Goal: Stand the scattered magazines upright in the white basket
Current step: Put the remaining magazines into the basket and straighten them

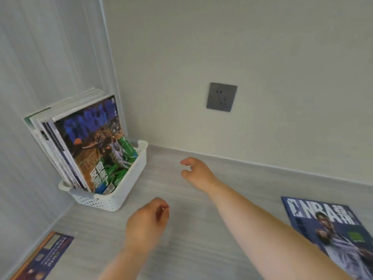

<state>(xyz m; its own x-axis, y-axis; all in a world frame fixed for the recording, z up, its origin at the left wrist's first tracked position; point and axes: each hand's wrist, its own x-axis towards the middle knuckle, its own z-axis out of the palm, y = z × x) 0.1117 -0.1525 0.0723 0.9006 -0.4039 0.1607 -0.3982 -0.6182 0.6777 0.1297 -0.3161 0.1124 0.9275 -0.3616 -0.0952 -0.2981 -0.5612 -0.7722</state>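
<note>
Head view: both hands empty — left hand (145, 221) loosely curled, right hand (198, 172) open — beside the white basket (113, 199).

A pale grey, wood-grain floor (181, 229) runs to a low skirting board where two light walls meet in a corner. A white perforated basket (113, 199) sits on the floor in that corner, close to both walls, with a row of magazines standing in it. A blue NBA magazine (331, 233) lies flat, cover up, at the right edge of the floor, well apart from the basket. Another dark-covered magazine (44, 257) lies flat at the lower left, beside the left wall and partly cut off by the frame.
</note>
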